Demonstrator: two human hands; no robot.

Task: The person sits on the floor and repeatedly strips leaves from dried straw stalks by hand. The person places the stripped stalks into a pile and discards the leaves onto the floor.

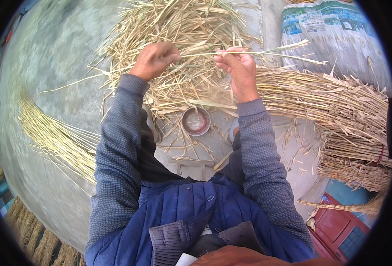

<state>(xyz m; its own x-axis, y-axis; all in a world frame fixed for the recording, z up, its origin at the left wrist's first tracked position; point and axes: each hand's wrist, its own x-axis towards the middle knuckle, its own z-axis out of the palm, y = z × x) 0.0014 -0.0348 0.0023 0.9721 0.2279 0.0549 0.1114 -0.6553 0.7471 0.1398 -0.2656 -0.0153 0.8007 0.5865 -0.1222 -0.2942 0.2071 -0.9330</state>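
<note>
A thin dry plant stalk (pixel 198 54) stretches roughly level between my two hands. My left hand (pixel 157 60) is closed, with the stalk's left part at its fingertips. The right hand (pixel 239 71) pinches the stalk between thumb and fingers, and its split, leafy end fans out beyond that hand. Under both hands spreads a heap of dry straw-coloured leaves (pixel 182 26). Nearer to me, between my feet, a small round bowl (pixel 196 121) with a reddish inside sits on the floor.
Thick layers of unstripped stalks (pixel 302 95) lie to the right. Behind them is a white and blue sack (pixel 337 40). Slender yellowish stalks (pixel 58 133) lie in a bundle on the concrete floor (pixel 63 48) at left. A reddish wooden piece (pixel 340 226) stands at lower right.
</note>
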